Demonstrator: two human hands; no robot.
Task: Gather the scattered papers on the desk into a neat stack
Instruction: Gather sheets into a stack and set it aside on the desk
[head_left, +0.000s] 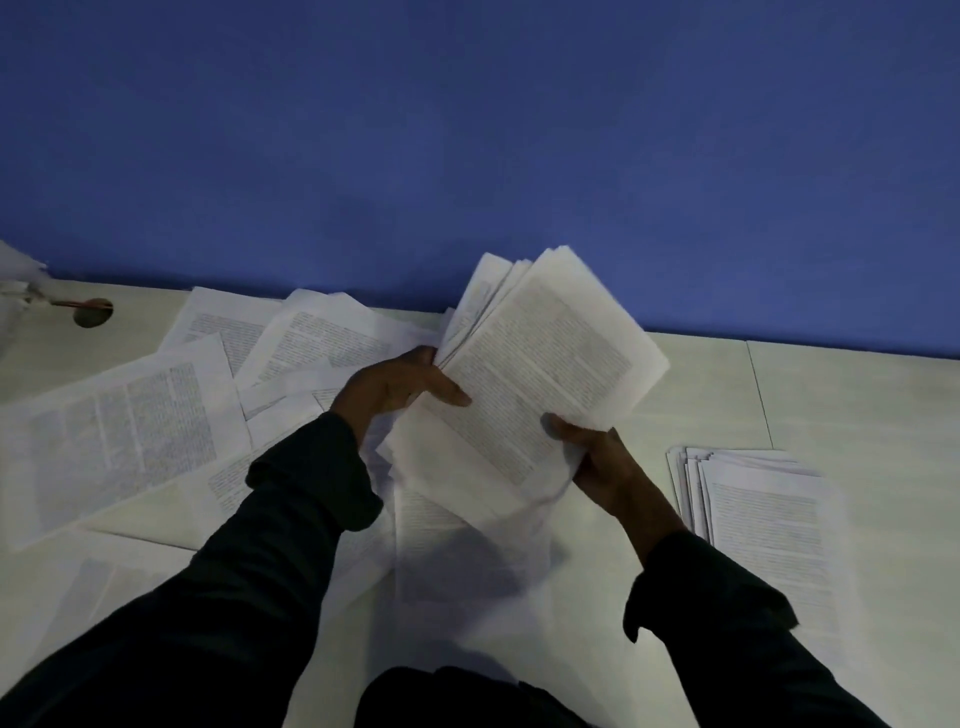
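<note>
A thick bundle of printed papers is lifted off the desk and tilted to the right, its far edges fanned. My left hand grips its left edge, thumb lying on the top page. My right hand holds the near right corner, thumb on top. Several loose printed sheets lie scattered and overlapping on the pale desk to the left and under my arms. A separate, slightly fanned stack of papers lies flat on the desk at the right.
A blue wall runs along the desk's far edge. At the far left, a cable hole in the desk has a thin rod-like object beside it. A seam crosses the desk at the right.
</note>
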